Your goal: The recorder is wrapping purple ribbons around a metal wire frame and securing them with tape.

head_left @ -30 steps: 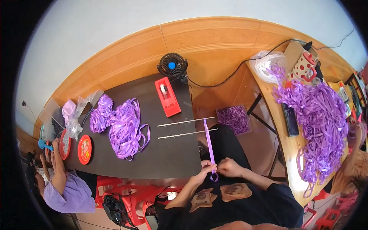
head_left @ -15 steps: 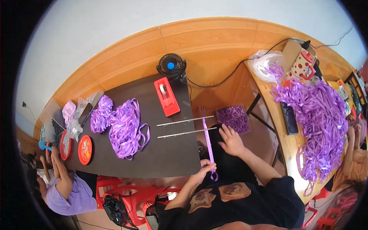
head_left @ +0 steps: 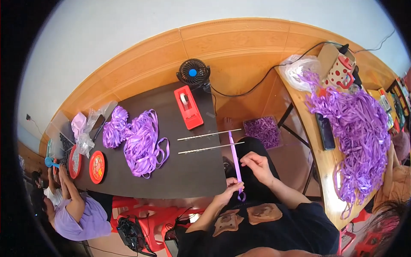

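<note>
My left hand (head_left: 231,187) pinches a purple ribbon (head_left: 236,165) near its lower end, and a small loop of it hangs below my fingers. From there the ribbon runs up across the lower thin rod (head_left: 205,148) to the upper thin rod (head_left: 203,135), where its top end meets the rod. Both rods lie on the dark table and stick out past its right edge. Just right of the ribbon is my right hand (head_left: 258,167), its fingers curled in and apart from the ribbon. Nothing shows in that hand.
On the dark table (head_left: 171,184) are purple ribbon piles (head_left: 143,145), a red tape dispenser (head_left: 188,107), a small fan (head_left: 193,72) and a red dish (head_left: 97,167). A bin of purple pieces (head_left: 262,130) stands beyond my knees. The wooden table (head_left: 299,113) at right bears more ribbon (head_left: 355,132). Other people sit both sides.
My right hand has drawn back from the rods' tips, down toward me, and its spread fingers have curled in. My left hand keeps its pinch on the ribbon in nearly the same place.
</note>
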Demonstrator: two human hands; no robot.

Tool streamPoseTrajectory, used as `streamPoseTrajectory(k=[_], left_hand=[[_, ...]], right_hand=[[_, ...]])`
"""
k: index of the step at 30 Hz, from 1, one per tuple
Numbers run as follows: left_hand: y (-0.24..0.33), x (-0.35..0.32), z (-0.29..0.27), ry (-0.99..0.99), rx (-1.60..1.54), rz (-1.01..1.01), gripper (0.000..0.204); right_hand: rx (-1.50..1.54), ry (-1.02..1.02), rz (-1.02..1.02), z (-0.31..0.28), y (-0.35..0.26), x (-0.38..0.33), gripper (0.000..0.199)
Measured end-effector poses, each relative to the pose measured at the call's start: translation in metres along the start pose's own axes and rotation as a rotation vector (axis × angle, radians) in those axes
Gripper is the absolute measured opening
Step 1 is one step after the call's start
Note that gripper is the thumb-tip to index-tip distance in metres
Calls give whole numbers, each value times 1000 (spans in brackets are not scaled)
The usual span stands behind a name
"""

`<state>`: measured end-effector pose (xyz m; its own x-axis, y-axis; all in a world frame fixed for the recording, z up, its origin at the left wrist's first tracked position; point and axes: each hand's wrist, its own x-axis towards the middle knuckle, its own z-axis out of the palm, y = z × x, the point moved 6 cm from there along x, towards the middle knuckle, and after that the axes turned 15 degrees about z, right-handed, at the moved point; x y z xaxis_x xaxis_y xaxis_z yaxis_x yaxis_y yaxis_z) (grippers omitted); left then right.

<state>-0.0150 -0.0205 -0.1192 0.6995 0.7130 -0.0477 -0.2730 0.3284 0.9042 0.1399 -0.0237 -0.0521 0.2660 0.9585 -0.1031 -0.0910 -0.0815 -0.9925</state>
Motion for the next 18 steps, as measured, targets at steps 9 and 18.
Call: streamPoseTrajectory(k=[9, 18], left_hand=[[3, -1, 3, 20, -29, 18, 10], [1, -3, 0, 36, -7, 16, 10]], right_hand=[[273, 92, 204, 24, 15, -6, 5], [85, 122, 78, 30, 11, -14, 11]])
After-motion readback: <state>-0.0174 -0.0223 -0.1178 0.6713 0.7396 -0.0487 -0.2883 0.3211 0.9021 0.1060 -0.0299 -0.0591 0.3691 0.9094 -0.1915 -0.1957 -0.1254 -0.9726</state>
